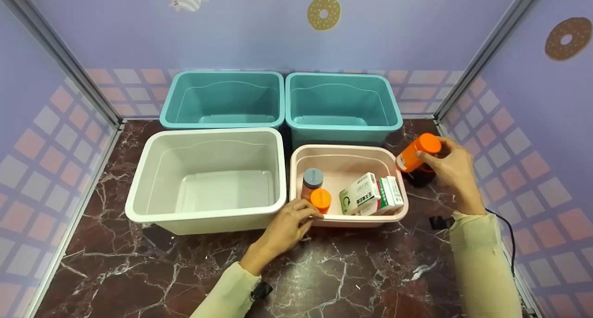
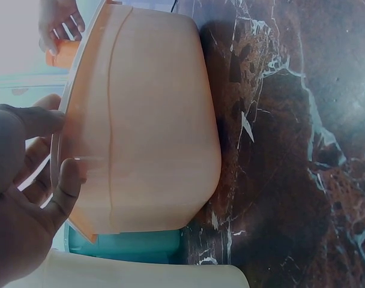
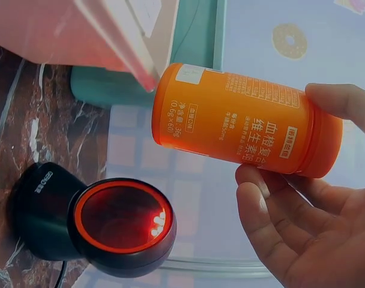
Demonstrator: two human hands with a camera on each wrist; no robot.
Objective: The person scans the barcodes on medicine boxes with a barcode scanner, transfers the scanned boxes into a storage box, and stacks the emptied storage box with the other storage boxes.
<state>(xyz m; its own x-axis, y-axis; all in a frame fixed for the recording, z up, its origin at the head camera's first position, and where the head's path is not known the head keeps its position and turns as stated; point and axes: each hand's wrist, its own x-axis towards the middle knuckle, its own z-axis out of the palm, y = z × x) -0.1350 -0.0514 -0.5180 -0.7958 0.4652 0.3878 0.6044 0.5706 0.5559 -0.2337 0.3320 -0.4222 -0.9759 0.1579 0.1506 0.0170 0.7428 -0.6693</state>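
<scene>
My right hand (image 1: 454, 165) holds an orange supplement bottle (image 1: 412, 153) tilted near the right rim of the pink bin (image 1: 347, 220). In the right wrist view, fingers and thumb pinch this bottle (image 3: 230, 117) near its cap end, its printed label showing. Just below it stands a black barcode scanner (image 3: 122, 225) with a glowing red window. My left hand (image 1: 289, 223) grips the pink bin's front rim at its left corner; the left wrist view shows thumb and fingers on either side of that rim. Inside the bin are a grey-capped bottle (image 1: 312, 179), an orange-capped bottle (image 1: 320, 200) and several medicine boxes (image 1: 363, 193).
A cream bin (image 1: 208, 216) stands left of the pink one. Behind them are two teal bins, one at left (image 1: 222, 124) and one at right (image 1: 343, 128). A black cable (image 1: 512, 234) runs along the right side of the dark marbled table (image 1: 343, 281). Patterned walls enclose three sides.
</scene>
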